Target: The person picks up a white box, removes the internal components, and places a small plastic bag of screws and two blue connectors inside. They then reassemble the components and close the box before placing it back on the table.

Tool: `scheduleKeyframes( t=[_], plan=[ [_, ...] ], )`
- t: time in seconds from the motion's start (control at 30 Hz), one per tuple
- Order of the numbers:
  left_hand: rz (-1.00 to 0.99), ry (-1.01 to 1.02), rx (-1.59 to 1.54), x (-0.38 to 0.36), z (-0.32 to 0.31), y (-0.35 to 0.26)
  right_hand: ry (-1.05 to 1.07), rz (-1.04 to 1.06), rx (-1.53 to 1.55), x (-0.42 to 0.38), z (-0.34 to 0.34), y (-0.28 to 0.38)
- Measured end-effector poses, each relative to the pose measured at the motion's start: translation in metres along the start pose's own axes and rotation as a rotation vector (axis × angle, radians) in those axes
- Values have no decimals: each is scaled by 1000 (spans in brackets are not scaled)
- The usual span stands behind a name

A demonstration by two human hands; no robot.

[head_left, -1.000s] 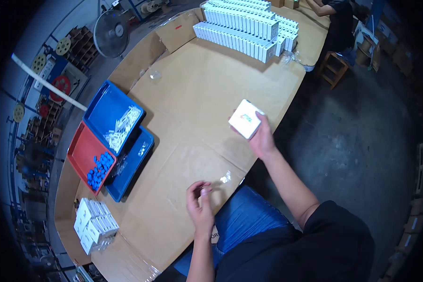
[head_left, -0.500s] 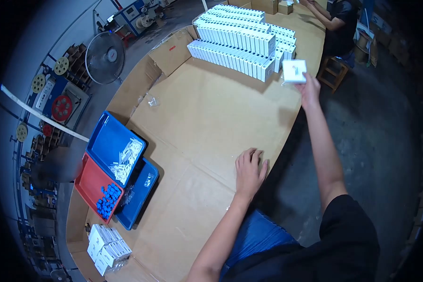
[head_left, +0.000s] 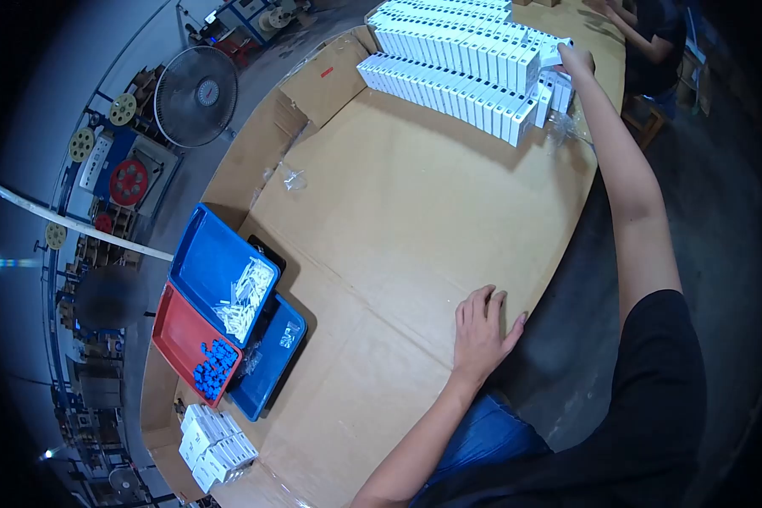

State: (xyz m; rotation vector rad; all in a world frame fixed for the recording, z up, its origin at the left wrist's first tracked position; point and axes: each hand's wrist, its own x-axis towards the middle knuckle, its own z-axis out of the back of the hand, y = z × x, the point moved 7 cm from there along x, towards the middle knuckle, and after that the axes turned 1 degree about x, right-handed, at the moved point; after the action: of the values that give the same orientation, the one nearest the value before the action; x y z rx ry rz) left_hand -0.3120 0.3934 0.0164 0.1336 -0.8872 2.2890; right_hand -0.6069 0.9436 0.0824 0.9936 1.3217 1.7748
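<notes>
My right hand (head_left: 577, 64) is stretched to the far right end of the stacked white boxes (head_left: 449, 89). Its fingers are closed on a small white box (head_left: 554, 52), held against the upper rows of the stack. Below that hand, a crumpled clear plastic bag (head_left: 565, 129) lies beside the stack. My left hand (head_left: 481, 337) lies on the cardboard-covered table (head_left: 389, 220) near its right edge, fingers spread and holding nothing.
On the left, a blue tray (head_left: 196, 241) holds white pieces, a red tray (head_left: 171, 317) blue pieces, and a lower blue tray (head_left: 267, 372) small clear items. More white boxes (head_left: 216, 449) stand at the near left. A person (head_left: 652, 42) sits at the far right. A fan (head_left: 196, 97) stands beyond the cardboard wall.
My right hand has carried the white box forward, from beside the stack up to its right end. The view has shifted; my left hand still rests on the table.
</notes>
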Motion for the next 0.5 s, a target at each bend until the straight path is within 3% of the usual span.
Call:
scheduleKeyframes(
  t=[0.13, 0.27, 0.5],
  plan=[
    [6, 3, -5, 1, 0, 2, 164, 50, -319, 0, -31, 22],
    [19, 23, 2, 1, 0, 3, 336, -25, -237, -4, -55, 17],
    [14, 2, -4, 0, 1, 3, 338, -112, -233, -4, -52, 5]
  ],
)
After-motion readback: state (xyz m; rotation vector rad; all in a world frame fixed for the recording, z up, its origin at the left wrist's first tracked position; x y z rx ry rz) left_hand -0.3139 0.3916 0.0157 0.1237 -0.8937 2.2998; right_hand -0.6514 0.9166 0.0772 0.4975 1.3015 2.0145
